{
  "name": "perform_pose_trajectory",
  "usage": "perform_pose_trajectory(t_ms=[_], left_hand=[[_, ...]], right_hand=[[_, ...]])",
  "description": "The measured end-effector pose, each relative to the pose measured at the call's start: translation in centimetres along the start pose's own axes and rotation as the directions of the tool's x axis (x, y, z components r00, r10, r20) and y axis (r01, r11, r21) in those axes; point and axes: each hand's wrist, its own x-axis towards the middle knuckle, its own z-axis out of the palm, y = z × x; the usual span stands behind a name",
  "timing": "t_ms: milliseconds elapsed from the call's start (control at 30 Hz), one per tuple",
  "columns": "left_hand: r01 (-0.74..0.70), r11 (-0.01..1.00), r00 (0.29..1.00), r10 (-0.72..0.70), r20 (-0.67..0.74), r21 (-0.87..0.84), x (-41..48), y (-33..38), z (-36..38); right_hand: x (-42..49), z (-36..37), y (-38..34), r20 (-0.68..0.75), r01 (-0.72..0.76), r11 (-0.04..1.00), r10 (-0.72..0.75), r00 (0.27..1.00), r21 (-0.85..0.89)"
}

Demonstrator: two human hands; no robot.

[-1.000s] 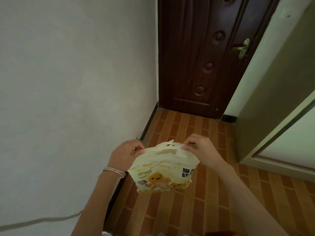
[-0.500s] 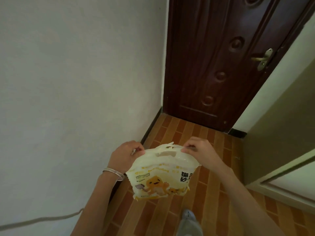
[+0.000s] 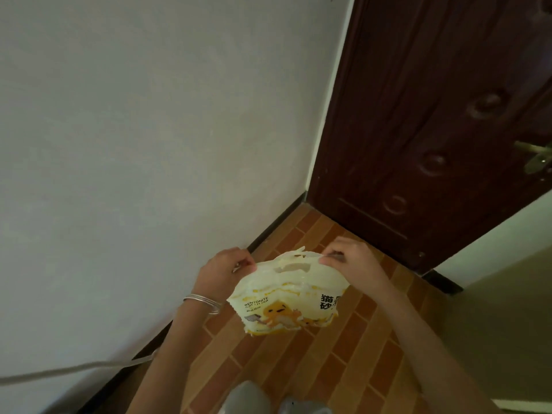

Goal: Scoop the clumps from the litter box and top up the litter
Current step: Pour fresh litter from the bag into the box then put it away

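Note:
A cream and yellow bag of bentonite cat litter [image 3: 286,300] hangs in the air in front of me over the tiled floor. My left hand [image 3: 222,271] pinches the bag's top left corner, with silver bangles on that wrist. At the top right corner my right hand [image 3: 351,262] pinches the edge. The top edge with its handle cut-out is stretched between the two hands and looks ragged in the middle. No litter box or scoop is in view.
A white wall [image 3: 134,144] runs along the left with a black skirting and a pale cable [image 3: 68,369] low down. A dark wooden door [image 3: 433,115] with a brass handle [image 3: 537,158] stands shut ahead. Brown tiled floor [image 3: 298,369] lies below; my grey shoes [image 3: 248,398] show at the bottom.
The view has swung left and down, so the door sits further right and my feet show. Both hands keep their pinch on the bag's top corners.

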Motion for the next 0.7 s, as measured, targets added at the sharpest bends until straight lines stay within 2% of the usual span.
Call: perform_pose_trajectory(t_ms=[167, 500, 700], left_hand=[[0.073, 0.997, 0.997, -0.072, -0.016, 0.015, 2.7, 0.4, 1.8], [0.191, 0.978, 0.968, -0.202, -0.151, -0.085, 11.5, -1.6, 2.5], [0.293, 0.950, 0.943, -0.306, -0.131, -0.105, 16.2, -3.6, 2.9]], right_hand=[[3.8, -1.0, 2.5, 0.047, 0.054, 0.998, -0.054, 0.997, -0.009], [16.3, -0.6, 5.4, 0.173, 0.138, 0.990, -0.131, 0.976, -0.032], [23.5, 0.5, 7.0, 0.273, 0.191, 0.981, -0.178, 0.945, -0.021]])
